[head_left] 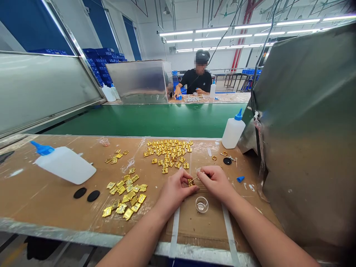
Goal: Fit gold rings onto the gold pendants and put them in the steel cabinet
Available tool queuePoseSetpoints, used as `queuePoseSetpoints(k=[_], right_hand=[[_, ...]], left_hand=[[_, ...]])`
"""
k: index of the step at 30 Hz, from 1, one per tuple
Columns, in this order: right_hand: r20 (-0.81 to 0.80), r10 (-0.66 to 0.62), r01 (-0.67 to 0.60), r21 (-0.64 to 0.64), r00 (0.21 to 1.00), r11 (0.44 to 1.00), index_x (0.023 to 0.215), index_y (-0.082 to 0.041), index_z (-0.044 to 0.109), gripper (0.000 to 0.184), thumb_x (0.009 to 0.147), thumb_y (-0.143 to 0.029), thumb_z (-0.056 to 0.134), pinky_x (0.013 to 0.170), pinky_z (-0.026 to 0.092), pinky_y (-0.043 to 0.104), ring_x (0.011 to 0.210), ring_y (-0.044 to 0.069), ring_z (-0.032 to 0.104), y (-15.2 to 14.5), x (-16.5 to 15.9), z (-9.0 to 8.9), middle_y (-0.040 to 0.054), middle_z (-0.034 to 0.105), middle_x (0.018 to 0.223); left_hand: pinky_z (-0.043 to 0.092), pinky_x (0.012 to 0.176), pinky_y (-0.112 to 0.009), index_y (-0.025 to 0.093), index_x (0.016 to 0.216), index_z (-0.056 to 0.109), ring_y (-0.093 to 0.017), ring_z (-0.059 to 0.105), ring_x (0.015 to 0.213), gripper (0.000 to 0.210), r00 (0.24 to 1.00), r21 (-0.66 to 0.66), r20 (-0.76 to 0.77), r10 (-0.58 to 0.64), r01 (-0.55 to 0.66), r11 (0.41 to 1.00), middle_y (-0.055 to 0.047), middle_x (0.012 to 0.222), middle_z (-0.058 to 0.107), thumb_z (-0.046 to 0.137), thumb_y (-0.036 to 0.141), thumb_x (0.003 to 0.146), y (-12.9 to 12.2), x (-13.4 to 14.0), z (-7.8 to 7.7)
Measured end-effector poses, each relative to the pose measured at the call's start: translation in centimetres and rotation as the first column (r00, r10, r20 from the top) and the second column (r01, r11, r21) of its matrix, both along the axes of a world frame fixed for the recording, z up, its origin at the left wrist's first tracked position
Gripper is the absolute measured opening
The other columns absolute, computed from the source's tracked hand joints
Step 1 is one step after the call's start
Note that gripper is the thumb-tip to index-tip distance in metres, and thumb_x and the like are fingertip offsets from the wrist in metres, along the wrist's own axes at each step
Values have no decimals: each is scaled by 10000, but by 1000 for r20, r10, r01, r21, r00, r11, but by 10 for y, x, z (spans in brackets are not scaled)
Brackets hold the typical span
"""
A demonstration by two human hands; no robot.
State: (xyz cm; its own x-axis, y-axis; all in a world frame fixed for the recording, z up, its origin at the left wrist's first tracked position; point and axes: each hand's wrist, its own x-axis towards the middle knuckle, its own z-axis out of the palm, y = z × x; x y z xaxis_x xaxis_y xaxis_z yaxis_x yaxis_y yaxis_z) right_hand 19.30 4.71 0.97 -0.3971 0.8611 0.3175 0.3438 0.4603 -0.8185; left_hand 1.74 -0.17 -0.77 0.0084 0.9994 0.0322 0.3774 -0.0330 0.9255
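My left hand point(180, 185) is closed on a small gold metal piece point(190, 182), pinched between thumb and fingers. Just to its right my right hand point(213, 181) grips a thin stick point(195, 178), whose tip meets the gold piece. Below both hands a small clear cup point(201, 204) stands on the brown work surface point(194, 230). A pile of similar gold pieces point(169, 148) lies beyond my hands. To the left, more gold pieces point(128, 193) are spread out, with a smaller group point(115, 157) behind them.
A white squeeze bottle point(65, 165) lies at left near black discs point(93, 195); another bottle point(233, 131) stands at right beside a metal panel point(308, 129). A blue cap point(240, 179) lies on the right. Beyond the green belt point(155, 118) a person point(197, 79) works.
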Motion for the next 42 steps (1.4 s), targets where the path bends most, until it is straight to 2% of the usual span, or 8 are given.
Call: queuePoseSetpoints(k=[17,42], right_hand=[[26,26,-25,-40,999,999,529,-208,286,350,799,-299,488,533,190,274,544,95,257,-1,0,0,-50,242,548],[49,9,-10,29,999,1000,525,-204,293,323,777,-281,480,531,199,270,531,92,275,-1,0,2,-50,262,529]], left_hand=[[345,573,-245,204,894,626,-152,544,626,350,1000,16,-14,12,-12,1000,26,687,625,858,391,710,0,0,2],[336,578,-240,194,892,610,-143,533,634,332,1000,16,-5,-9,9,1000,43,665,600,849,357,729,0,0,0]])
